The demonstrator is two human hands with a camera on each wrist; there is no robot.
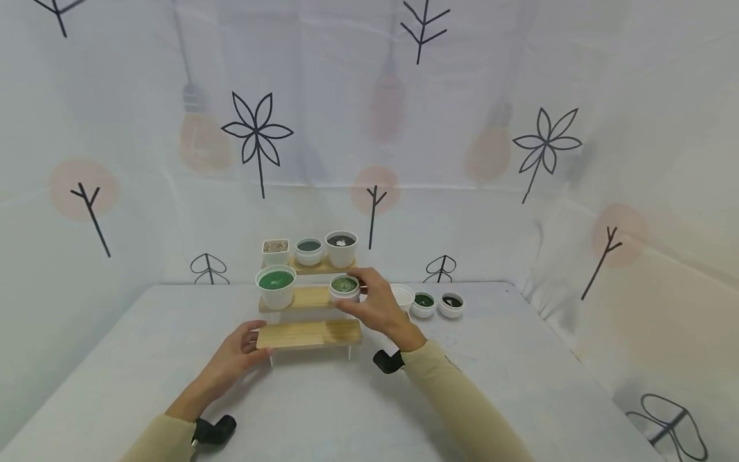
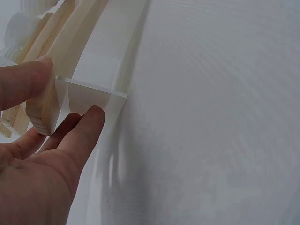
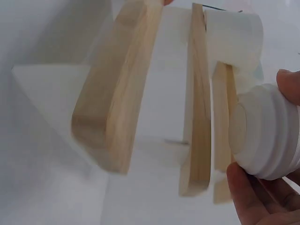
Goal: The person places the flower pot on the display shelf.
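Wooden three-tier stand on a pale cloth-covered surface, stepped upward away from the person.

Left hand: thumb and fingers pinch the near-left end of the lowest tier; the left wrist view shows a fingertip on the plank edge and another against the clear acrylic leg below it. It appears to be steadying the stand.

Right hand: fingers curled round a small white ribbed pot with green filling, at the right end of the middle tier; the right wrist view shows the pot's base level with that plank, touching or just above it, which cannot be told.

Beyond the left hand, on the same middle tier: a larger white pot with green filling. Top tier, beyond both hands: a square pot of pale gravel, a low bowl, a tall white pot with dark filling.

Right of the right hand, on the surface: an empty white cup and two low bowls with dark green filling.

Step judged in hand: seating or lifting the small pot at the middle tier. The next move calls for keeping the pot level and the stand held still.
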